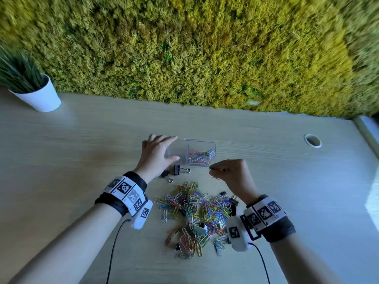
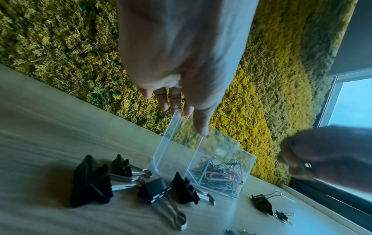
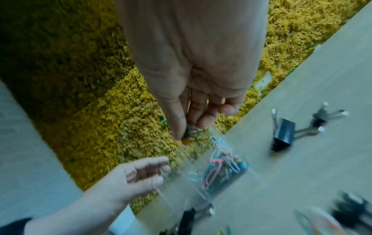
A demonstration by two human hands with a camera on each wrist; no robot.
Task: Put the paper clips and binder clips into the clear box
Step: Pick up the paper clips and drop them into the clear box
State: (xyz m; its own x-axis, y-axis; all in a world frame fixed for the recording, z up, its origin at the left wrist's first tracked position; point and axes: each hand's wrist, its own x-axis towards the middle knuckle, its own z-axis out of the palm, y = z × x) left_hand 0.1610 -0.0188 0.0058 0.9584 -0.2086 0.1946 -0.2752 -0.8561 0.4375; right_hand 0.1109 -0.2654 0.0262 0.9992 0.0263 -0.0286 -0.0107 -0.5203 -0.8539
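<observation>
A potted plant (image 1: 35,89) is standing at the far left of the desk (image 1: 82,140), well out of the way. No brand, label or readable writing is showing there or anywhere else; the wrist bands (image 1: 128,192) are carrying only black-and-white square markers, likely for tracking.

The left hand (image 1: 156,155) is reaching around the left end of the box (image 1: 191,153), fingers spread and relaxed, thumb at the near wall and fingertips at the far rim. Whether they are actually touching the plastic is hard to tell, but the pose looks meant to steady the light box while clips are being dropped in. The box is sitting on the desk, divided in two: the left compartment is looking empty, and the right one is holding coloured paper clips (image 1: 200,157).

Black binder clips (image 1: 180,170) are lying just in front of the box, apart from the main pile (image 1: 196,214), probably sorted out for the empty compartment. The pile, mostly paper clips with a few binder clips mixed in, is lying nearer the person, between the forearms, so much of the task is remaining.

The right hand (image 1: 231,174) is hovering by the box's right near corner, thumb and fingers pinching a few paper clips (image 3: 191,132), green among them, presumably bound for the right compartment.
</observation>
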